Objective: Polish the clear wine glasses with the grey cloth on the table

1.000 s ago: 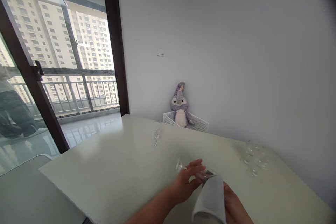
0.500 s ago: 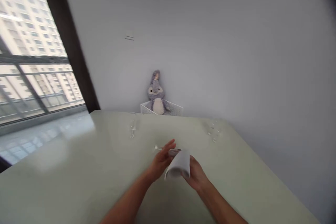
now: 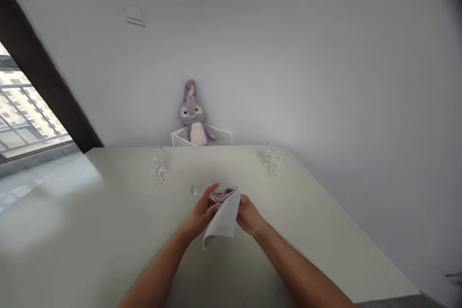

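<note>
In the head view, my left hand [image 3: 204, 209] is closed around the bowl of a clear stemmed glass [image 3: 218, 196]. The glass lies sideways in the air, its round foot [image 3: 192, 191] sticking out to the left and its mouth towards me and the right. My right hand [image 3: 249, 212] grips a white cloth [image 3: 225, 216] at the glass's rim. From there the cloth hangs down towards me in a loose curve. Its folds hide part of the right fingers, so I cannot tell how far they reach into the glass.
More clear stemmed glasses stand on the pale table [image 3: 108, 231]: a left group [image 3: 159, 164] and a right group [image 3: 271, 158]. Behind the far edge, a grey plush toy [image 3: 193, 115] sits in a white perforated basket [image 3: 224, 137] against the wall. A window is at left.
My view has turned a little to the right. The glass has tilted so its mouth shows, and the cloth, rolled before, now hangs more open. My left fingers have closed more around the bowl.
</note>
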A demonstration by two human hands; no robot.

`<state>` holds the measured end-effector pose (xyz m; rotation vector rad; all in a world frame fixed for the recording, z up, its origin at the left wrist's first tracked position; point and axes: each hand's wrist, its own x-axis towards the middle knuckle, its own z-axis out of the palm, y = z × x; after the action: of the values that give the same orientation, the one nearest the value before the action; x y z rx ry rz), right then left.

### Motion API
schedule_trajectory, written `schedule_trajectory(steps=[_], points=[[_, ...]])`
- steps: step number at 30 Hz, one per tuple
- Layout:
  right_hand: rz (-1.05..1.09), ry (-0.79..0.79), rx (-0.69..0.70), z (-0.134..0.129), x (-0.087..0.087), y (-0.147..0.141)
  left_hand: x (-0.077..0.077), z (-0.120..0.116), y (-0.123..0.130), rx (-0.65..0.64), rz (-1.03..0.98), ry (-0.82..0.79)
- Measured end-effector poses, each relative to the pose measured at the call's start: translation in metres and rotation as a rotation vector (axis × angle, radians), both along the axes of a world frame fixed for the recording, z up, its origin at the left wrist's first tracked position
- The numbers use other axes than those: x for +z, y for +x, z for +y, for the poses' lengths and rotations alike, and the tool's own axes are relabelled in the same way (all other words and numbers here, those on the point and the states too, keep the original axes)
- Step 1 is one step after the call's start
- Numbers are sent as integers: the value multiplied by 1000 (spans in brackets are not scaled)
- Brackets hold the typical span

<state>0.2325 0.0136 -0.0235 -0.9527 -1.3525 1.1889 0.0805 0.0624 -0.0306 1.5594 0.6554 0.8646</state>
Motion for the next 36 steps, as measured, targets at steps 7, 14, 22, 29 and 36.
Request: schedule_trajectory(steps=[7,14,22,29,36], points=[[-108,100,70,-2,0,2,3,-5,4,38,-128,55],[-956,438,-156,3,-14,15,5,1,-4,156,212,176],[-670,387,-57,3,19,47,18,6,-18,530,595,1076],[-695,424,-45,5,29,53,10,8,-12,308,728,962],[-798,514,-501,14,13,81,-2,15,-12,484,759,458]])
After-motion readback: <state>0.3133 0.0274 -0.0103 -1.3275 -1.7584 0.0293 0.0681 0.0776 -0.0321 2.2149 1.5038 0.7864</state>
